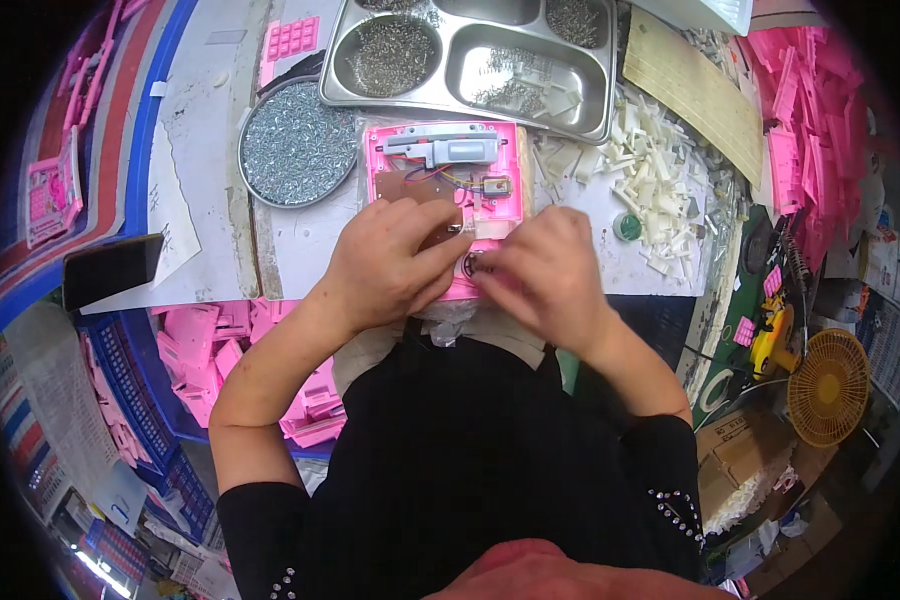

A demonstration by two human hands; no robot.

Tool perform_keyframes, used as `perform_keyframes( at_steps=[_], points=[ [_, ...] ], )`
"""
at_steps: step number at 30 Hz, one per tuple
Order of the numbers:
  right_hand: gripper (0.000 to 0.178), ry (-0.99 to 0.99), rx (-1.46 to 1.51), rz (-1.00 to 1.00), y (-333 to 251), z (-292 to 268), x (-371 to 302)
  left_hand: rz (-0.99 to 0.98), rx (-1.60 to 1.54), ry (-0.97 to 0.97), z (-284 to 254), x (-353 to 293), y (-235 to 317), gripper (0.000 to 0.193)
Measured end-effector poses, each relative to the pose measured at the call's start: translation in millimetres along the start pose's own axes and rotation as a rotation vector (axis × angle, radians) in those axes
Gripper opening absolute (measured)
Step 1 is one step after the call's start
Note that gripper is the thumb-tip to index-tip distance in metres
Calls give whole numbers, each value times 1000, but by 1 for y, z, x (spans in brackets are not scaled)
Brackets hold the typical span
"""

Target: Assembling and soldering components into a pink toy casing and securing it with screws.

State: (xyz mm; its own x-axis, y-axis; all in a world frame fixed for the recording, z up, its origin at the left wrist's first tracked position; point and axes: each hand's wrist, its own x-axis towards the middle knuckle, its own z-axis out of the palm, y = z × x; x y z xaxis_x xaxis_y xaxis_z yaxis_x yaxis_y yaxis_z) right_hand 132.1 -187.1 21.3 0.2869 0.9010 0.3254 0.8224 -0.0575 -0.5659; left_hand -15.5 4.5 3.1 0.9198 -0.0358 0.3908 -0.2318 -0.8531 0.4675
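Note:
In front of me on the table lies an open pink plastic housing (516, 160) with a grey mechanism (460, 150), thin coloured wires and a small boxed motor-like part (496, 187) inside. My left hand (395, 262) is closed over its lower left part, fingertips pinched by a small shiny piece; what they grip is too small to name. A brown board (395, 187) shows beside those fingers. My right hand (550, 272) curls over the lower right, thumb and fingers drawn together beside a small dark round part (471, 264). Its fingertips partly hide whatever they hold.
Beyond the housing stands a steel compartment tray (440, 98) of small metal parts. A round dish of screws (298, 145) is at its left. White plastic pieces (655, 170) and a small green-topped pot (628, 227) lie right. Pink shells (210, 350) fill a bin below the table edge.

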Motion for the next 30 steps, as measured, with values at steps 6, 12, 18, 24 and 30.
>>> perform_keyframes(
  at_steps=[6,12,18,24,30],
  points=[
    [17,78,-135,175,30,-8,34,-32,61,125,1,14,4,34],
    [22,-1,-258,174,22,-7,47,-96,193,133,8,32,6,33],
    [19,-64,3,312,31,-12,43,-72,246,94,12,38,6,34],
    [16,8,360,595,38,-8,27,-55,241,97,14,40,3,35],
    [13,52,231,430,26,-13,18,-39,240,87,16,41,1,35]
  ],
)
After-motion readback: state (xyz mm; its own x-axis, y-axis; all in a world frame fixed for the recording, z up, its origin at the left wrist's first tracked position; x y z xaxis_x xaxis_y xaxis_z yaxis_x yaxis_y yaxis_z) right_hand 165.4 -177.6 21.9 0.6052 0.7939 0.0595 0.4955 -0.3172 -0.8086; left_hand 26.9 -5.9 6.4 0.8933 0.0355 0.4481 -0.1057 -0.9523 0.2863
